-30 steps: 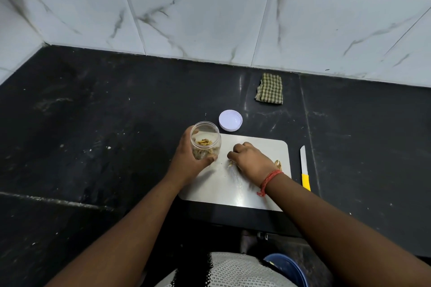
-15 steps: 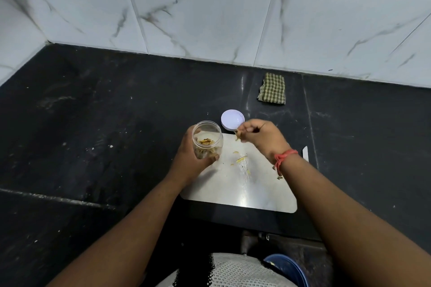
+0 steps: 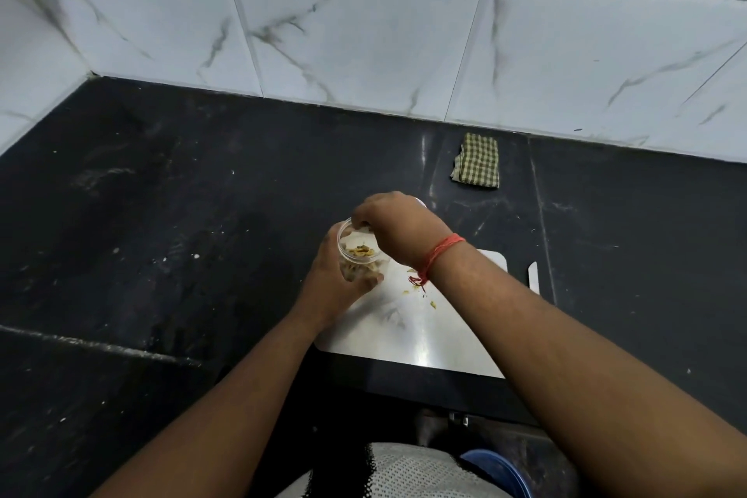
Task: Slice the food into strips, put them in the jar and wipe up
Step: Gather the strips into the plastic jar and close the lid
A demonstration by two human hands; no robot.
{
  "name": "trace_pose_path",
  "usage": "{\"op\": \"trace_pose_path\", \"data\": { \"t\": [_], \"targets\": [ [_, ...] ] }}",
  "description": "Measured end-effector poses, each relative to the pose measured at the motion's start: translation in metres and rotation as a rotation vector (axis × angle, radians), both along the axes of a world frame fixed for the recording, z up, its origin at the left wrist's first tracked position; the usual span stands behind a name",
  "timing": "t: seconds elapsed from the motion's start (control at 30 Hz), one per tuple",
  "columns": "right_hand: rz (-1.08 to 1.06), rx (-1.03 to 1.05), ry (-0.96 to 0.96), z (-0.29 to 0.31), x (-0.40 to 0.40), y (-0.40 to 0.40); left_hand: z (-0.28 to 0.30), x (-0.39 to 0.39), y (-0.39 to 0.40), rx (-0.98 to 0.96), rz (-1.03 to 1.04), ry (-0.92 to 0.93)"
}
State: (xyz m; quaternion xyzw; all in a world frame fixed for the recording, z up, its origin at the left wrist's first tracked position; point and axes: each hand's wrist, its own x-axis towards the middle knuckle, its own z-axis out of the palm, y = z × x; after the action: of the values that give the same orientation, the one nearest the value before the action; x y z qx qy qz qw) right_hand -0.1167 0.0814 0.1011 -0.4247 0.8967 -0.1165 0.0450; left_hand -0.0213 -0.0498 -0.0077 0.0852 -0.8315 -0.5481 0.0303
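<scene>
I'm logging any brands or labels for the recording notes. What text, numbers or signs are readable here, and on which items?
None: no readable text, number or sign shows anywhere.
Clear plastic jar: no label in view.
White cutting board: plain.
Green checked cloth: woven pattern only.
White knife blade: no marking visible.
White marbled wall tiles: veins and decor, no writing.

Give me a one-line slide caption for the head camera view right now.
Left hand holds the clear jar while the right hand drops food strips into its mouth above the cutting board.
</scene>
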Motion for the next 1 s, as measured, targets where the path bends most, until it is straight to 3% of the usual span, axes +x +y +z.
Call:
{"op": "trace_pose_path", "data": {
  "t": [0.17,0.27,0.33,0.47,0.57,0.77,1.0],
  "targets": [
    [-0.029,-0.182,-0.031,-0.005,-0.004,0.013,-0.003,0.000,-0.001,0.004,0.002,0.017],
    [-0.300,-0.353,-0.051,-0.017,-0.010,0.037,-0.005,0.000,-0.001,-0.009,0.016,0.026],
    [-0.380,-0.281,-0.059,-0.037,-0.010,0.059,-0.006,0.000,-0.001,-0.014,0.024,0.023],
    [-0.097,0.068,-0.116,-0.079,0.007,0.089,-0.008,-0.001,-0.002,-0.011,0.021,0.012],
    [0.063,0.184,-0.102,-0.092,0.021,0.100,-0.006,0.000,-0.002,-0.011,0.019,0.001],
    [0.242,0.219,-0.045,-0.101,0.031,0.126,-0.007,0.001,-0.002,-0.026,0.014,-0.004],
    [0.234,0.080,0.066,-0.101,0.039,0.134,-0.003,0.002,0.000,-0.030,0.014,0.007]
  ]
}}
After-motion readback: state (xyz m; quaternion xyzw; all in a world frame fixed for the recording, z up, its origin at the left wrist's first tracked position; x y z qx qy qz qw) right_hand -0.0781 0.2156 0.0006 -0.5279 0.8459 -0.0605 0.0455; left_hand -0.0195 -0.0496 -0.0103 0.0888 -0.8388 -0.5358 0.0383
